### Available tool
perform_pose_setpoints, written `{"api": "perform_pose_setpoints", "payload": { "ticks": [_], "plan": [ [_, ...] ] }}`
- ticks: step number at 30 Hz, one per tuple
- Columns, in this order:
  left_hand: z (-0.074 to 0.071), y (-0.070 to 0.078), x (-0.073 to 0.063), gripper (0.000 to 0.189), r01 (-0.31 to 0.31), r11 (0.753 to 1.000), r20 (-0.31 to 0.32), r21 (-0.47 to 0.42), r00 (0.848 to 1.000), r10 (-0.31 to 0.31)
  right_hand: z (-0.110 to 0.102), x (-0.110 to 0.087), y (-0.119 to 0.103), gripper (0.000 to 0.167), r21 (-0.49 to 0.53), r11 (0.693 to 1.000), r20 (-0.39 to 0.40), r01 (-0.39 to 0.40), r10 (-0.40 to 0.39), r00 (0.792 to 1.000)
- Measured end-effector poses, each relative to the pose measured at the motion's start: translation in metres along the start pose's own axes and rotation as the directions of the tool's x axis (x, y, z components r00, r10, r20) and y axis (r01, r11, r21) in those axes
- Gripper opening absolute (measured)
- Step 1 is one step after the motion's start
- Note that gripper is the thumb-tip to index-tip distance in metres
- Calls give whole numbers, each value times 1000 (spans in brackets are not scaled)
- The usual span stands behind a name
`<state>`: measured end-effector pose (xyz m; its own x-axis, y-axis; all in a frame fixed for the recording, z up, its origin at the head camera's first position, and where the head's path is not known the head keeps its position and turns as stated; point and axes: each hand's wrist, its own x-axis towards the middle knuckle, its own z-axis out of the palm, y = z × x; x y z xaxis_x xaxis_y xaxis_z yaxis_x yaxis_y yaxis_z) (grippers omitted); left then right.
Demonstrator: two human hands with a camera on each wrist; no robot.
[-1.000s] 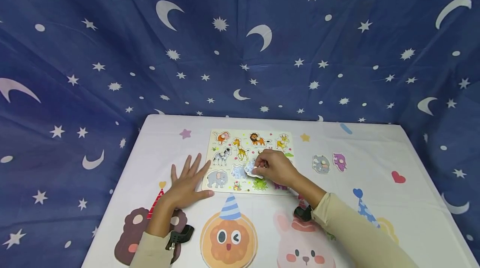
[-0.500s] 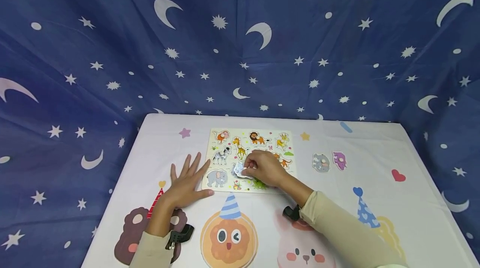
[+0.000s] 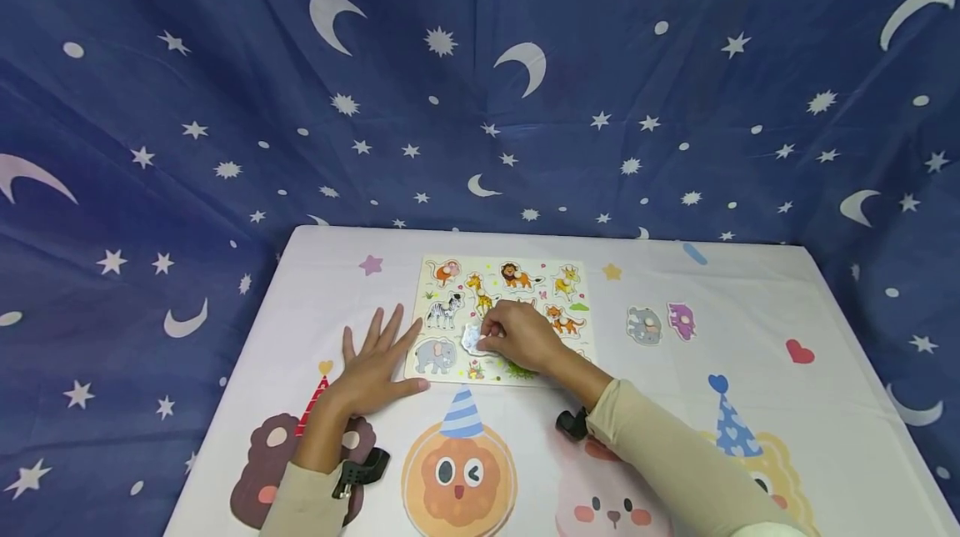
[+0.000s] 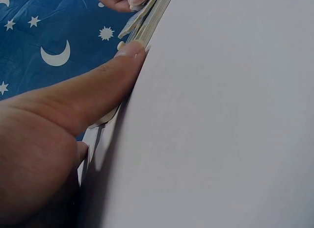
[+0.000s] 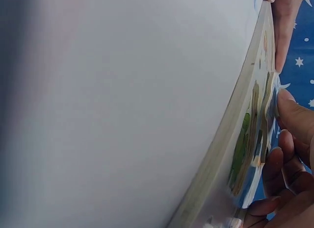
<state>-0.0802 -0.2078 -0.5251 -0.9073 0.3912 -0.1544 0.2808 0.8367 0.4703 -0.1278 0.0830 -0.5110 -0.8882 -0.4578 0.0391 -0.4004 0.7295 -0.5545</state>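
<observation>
- A navy moon-and-star cloth (image 3: 420, 87) hangs at 12 o'clock, behind your bench (image 3: 750, 295).
- That bench wears a white cover printed with cartoon characters.
- The animal puzzle board (image 3: 476, 263) lies flat on it, ahead of you.
- Your left hand (image 3: 372, 374) sits between the board's 8 and 9 o'clock, fingers spread apart, thumb touching its edge.
- Your right hand (image 3: 525, 337) is over the board, fingers and thumb clamped on a pale blue puzzle piece (image 3: 470, 338).
- That piece is at 8 o'clock from the board's centre; you can't tell whether it's seated.
- A grey animal piece (image 3: 640, 327) lies at the board's 3 o'clock.
- A purple animal piece (image 3: 678, 320) lies just beyond, also at 3.
</observation>
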Motion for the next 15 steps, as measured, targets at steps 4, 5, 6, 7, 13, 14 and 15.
{"api": "perform_pose_setpoints", "payload": {
  "ticks": [4, 5, 6, 7, 13, 14, 15],
  "plan": [
    [0, -1, 0, 98, 3, 1000, -4, 10, 1000, -3, 0, 1, -2, 18, 5, 1000, 7, -19, 19, 1000],
    [0, -1, 0, 98, 4, 1000, -2, 11, 1000, -4, 1, 1, -2, 17, 4, 1000, 12, -24, 24, 1000],
    [1, -1, 0, 98, 6, 1000, 1, 13, 1000, -6, 1, 1, -3, 17, 1, 1000, 19, -28, 28, 999],
    [1, -2, 0, 98, 8, 1000, 3, 14, 1000, -8, 1, 1, -3, 17, 0, 1000, 26, -30, 30, 999],
    [0, -1, 0, 98, 7, 1000, 7, 8, 1000, -7, 2, -1, -4, 15, -14, 999, 32, -40, 40, 999],
    [0, 0, 0, 98, 6, 1000, 7, 9, 1000, -6, 1, -1, -4, 15, -17, 999, 29, -43, 43, 999],
    [0, 0, 0, 98, 5, 1000, 7, 10, 1000, -5, 1, -1, -5, 15, -19, 999, 26, -45, 46, 999]
  ]
}}
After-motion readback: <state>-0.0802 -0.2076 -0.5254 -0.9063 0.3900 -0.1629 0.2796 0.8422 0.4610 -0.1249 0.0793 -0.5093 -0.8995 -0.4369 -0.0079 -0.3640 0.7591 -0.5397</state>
